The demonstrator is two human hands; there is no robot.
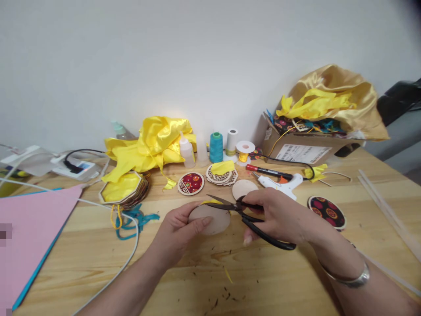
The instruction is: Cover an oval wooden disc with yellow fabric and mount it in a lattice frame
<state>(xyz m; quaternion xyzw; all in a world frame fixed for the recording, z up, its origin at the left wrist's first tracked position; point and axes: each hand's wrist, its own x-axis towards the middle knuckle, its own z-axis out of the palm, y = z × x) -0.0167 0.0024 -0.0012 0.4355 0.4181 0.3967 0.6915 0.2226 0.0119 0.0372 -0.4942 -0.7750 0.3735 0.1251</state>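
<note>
While the left hand (179,228) grips a round pale wooden disc (210,219) edged with yellow fabric, the right hand (279,215), fingers closed through the handles, holds black metal scissors (245,215) with open blades at the disc's top edge.

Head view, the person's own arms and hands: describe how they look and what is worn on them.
The left hand and right hand are bare, with no gloves and no rings that show. Both forearms are uncovered; no sleeve reaches into view. The right wrist carries a wide silver-coloured metal bangle, smooth and shiny. Nails look unpainted.

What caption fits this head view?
Left hand holds round wooden disc; right hand holds black scissors at its edge.
</note>
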